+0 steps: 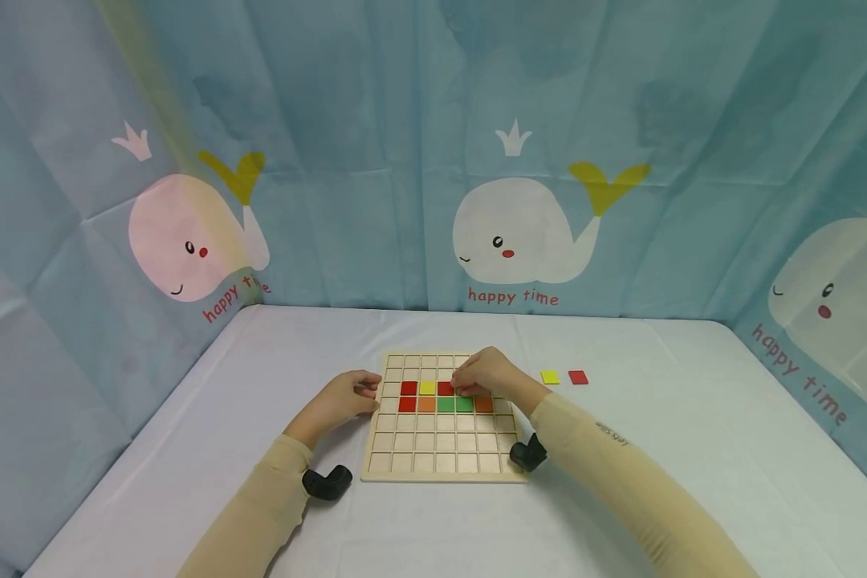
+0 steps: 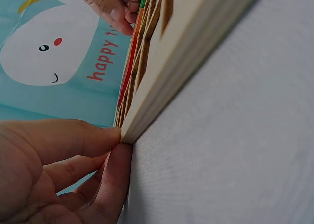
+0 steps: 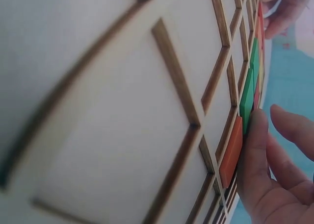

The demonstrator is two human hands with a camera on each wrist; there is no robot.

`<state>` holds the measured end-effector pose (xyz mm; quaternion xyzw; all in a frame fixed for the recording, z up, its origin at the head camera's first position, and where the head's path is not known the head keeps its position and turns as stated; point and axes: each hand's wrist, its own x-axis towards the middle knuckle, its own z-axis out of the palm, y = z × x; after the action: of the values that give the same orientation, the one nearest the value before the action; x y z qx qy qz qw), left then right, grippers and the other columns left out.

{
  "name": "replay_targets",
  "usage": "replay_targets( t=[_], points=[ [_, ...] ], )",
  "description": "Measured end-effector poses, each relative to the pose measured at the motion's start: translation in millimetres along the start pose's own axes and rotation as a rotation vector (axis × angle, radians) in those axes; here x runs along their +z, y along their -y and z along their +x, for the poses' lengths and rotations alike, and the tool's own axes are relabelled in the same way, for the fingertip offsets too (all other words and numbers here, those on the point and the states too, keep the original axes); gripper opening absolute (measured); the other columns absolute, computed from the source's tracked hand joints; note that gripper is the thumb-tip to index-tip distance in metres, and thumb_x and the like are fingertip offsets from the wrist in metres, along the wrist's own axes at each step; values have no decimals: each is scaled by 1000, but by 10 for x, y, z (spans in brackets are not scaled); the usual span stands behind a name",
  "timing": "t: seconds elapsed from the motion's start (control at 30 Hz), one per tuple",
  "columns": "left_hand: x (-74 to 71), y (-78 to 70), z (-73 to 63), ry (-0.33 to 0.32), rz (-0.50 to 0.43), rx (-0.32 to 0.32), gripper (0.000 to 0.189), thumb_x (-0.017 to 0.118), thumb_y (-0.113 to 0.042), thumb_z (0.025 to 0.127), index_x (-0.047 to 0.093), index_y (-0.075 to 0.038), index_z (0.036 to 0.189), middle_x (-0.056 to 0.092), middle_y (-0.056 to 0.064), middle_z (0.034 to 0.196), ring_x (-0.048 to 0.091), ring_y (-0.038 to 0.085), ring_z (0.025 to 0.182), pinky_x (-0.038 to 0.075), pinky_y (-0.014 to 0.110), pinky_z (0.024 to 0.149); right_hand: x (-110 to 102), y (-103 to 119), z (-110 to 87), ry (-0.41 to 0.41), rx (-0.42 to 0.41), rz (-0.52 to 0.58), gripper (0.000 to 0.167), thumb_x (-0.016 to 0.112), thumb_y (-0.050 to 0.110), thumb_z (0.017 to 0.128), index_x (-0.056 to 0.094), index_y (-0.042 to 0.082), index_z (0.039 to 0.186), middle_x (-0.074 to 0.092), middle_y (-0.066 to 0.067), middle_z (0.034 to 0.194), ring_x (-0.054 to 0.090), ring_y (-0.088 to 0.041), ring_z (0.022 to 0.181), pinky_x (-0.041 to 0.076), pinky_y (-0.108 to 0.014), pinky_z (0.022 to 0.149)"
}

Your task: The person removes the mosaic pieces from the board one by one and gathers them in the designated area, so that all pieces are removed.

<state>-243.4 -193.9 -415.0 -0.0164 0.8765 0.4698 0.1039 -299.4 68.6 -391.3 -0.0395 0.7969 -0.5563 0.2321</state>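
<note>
A wooden grid board (image 1: 444,464) lies on the table with coloured square tiles in two of its rows. The upper row shows a red tile (image 1: 409,388), a yellow tile (image 1: 428,388) and another red tile (image 1: 444,388). Below them run red, orange, green, green and orange tiles. My left hand (image 1: 348,398) pinches the board's left edge; in the left wrist view its fingertips (image 2: 114,135) meet the wood. Over the upper row, my right hand (image 1: 487,372) touches the board beside the green tile (image 3: 248,92), thumb and finger apart. The hand hides the cells beneath it.
Right of the board, a loose yellow tile (image 1: 550,377) and a loose red tile (image 1: 579,377) lie on the white tablecloth (image 1: 657,433). A blue curtain (image 1: 376,233) with whale prints stands behind the table and along its sides.
</note>
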Motion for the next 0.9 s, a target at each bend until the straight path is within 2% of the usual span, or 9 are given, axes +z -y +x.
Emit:
replay_targets(
  t=[0.33,0.53,0.9],
  points=[
    [8,4,16,-4,7,-6,50,67,0,85,56,4,134,61,15,117,58,21,99,53,28,76,22,-9,17,-21,-1,-44,15,70,2,88,73,-11,96,75,-11,82,64,-9,59,57,-22,62],
    [5,-3,6,-5,4,-6,51,67,0,85,56,4,134,61,15,117,58,21,99,52,29,76,40,-35,36,-40,-25,-89,14,73,3,86,74,-9,94,76,-11,83,64,-8,57,58,-23,62],
    [12,6,17,-14,11,-4,50,67,0,84,57,4,133,61,15,114,58,20,96,52,28,73,56,-8,48,-62,-1,-80,11,72,1,85,74,-9,89,73,-7,73,63,-9,54,57,-23,59]
  ],
)
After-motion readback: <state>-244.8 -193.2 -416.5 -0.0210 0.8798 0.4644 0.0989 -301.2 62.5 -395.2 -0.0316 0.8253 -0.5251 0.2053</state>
